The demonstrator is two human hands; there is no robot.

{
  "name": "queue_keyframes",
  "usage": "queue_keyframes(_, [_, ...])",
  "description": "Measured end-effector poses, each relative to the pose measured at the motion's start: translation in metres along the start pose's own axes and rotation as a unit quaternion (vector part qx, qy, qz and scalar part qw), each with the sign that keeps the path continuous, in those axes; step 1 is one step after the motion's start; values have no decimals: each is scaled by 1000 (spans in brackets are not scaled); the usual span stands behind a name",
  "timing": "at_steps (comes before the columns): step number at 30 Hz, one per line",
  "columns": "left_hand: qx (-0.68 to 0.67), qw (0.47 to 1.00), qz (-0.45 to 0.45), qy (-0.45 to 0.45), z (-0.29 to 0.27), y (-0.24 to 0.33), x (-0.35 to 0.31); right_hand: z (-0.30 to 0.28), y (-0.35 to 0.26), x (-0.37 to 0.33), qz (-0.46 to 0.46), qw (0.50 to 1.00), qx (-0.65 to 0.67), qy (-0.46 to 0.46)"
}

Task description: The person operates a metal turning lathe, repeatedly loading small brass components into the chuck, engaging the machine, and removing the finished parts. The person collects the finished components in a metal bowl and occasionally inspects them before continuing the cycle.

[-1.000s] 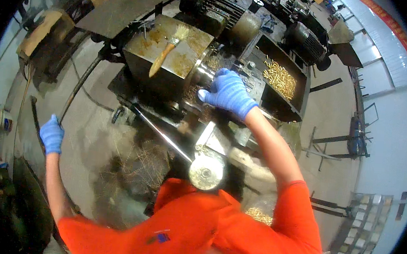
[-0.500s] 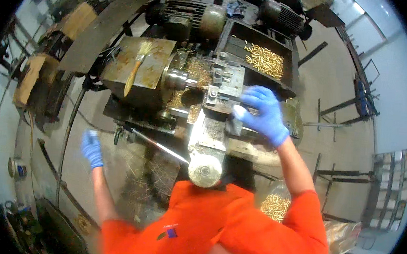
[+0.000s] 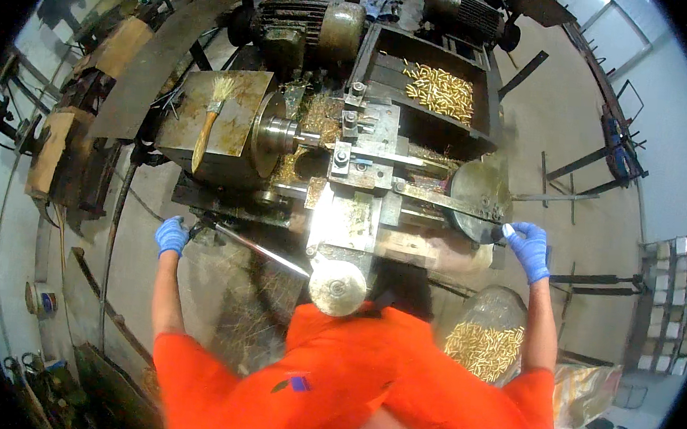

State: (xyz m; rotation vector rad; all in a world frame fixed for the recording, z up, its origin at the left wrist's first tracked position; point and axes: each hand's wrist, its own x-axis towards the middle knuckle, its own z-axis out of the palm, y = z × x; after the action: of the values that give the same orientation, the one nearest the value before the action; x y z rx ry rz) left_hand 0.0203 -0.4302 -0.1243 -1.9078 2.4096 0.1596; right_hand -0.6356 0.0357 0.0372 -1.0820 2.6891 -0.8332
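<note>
In front of me stands a small metal lathe with a round chuck and a tool block on its slide. My right hand, in a blue glove, is closed on the outer end of a flat metal lever that runs out to the right from the slide. At the left, my gloved left hand is closed at a dark handle beside the end of a long metal rod. Its fingers partly hide that handle. A pale round disc sits at the slide's near end.
A dark metal tray behind the slide holds many small brass pieces. More brass pieces lie in a container low at the right. A brush rests on the headstock. Motors stand at the back.
My right hand has moved from the tool block right and nearer to me, onto the lever's end. My left hand has come right to the dark handle. The view has shifted slightly.
</note>
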Motion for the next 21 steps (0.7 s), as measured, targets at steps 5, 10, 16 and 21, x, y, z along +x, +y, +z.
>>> queue_keyframes(5, [-530, 846, -19, -51, -59, 65, -17, -13, 59, 73, -116, 956, -268, 23])
queue_keyframes(10, [-460, 879, -26, -121, -109, 165, -40, -5, 86, 125, 21, 894, -433, -112])
queue_keyframes(16, [-367, 926, -74, 57, -66, 116, -57, -36, 149, 89, 124, 894, -421, -86])
queue_keyframes(21, [-559, 817, -93, 110, -86, 164, -42, -35, 178, 31, 145, 912, -383, -23])
